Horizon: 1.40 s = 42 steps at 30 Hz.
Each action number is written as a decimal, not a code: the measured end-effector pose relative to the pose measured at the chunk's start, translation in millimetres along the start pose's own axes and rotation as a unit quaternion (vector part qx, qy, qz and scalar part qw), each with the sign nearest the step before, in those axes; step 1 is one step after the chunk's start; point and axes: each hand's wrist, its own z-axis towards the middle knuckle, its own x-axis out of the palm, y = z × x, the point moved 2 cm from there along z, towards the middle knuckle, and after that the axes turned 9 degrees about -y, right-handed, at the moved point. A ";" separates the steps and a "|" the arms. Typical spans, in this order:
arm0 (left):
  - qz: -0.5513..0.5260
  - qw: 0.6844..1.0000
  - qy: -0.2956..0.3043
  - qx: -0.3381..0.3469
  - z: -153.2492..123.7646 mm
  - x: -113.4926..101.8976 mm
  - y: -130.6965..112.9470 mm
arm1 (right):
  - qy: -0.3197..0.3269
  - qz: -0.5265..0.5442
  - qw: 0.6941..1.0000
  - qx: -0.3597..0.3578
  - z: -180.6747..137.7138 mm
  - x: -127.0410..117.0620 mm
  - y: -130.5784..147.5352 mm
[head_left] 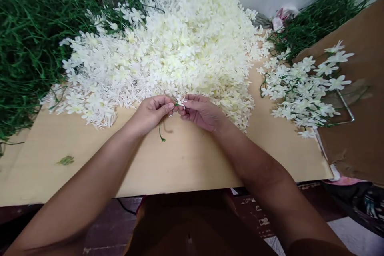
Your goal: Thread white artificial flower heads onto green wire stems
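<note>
My left hand (151, 113) pinches a thin green stem (161, 131) that hangs down below its fingers over the wooden board (186, 160). My right hand (201, 112) pinches a small white flower head (181, 102) right at the stem's top end. Both hands meet fingertip to fingertip at the near edge of a big heap of loose white flower heads (180, 44). Both hands are closed in a pinch.
A mass of green stems (27, 48) lies at the left. Finished white flowers on stems (303, 88) lie at the right beside a brown cardboard sheet (360, 100). More green stems (321, 16) lie at the back right. A green scrap (66, 160) sits on the board.
</note>
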 end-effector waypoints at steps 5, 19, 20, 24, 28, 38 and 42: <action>-0.004 1.000 0.015 0.006 -0.6 -0.6 -0.6 | 0.013 0.014 1.000 -0.004 -0.5 -2.3 0.2; 0.018 0.999 0.024 0.023 0.3 -0.2 -3.9 | 0.001 -0.053 0.997 -0.047 -2.0 1.8 -1.3; 0.016 0.999 0.021 0.020 -0.1 -0.3 -3.8 | 0.000 -0.057 0.997 -0.052 -1.5 2.1 -1.8; 0.018 1.000 0.007 0.009 -1.8 -0.8 -3.5 | -0.005 -0.069 0.996 -0.064 0.5 2.3 -4.0; 0.025 1.000 0.004 0.013 -2.4 0.0 -6.0 | -0.002 -0.078 0.994 -0.074 2.1 0.1 -6.4; 0.037 0.999 -0.020 0.004 -0.9 4.0 -7.4 | -0.023 -0.071 0.994 -0.074 5.4 -0.5 -11.5; 0.003 1.000 0.000 -0.007 -1.7 5.4 -5.0 | -0.019 -0.043 0.996 -0.069 3.2 0.2 -10.7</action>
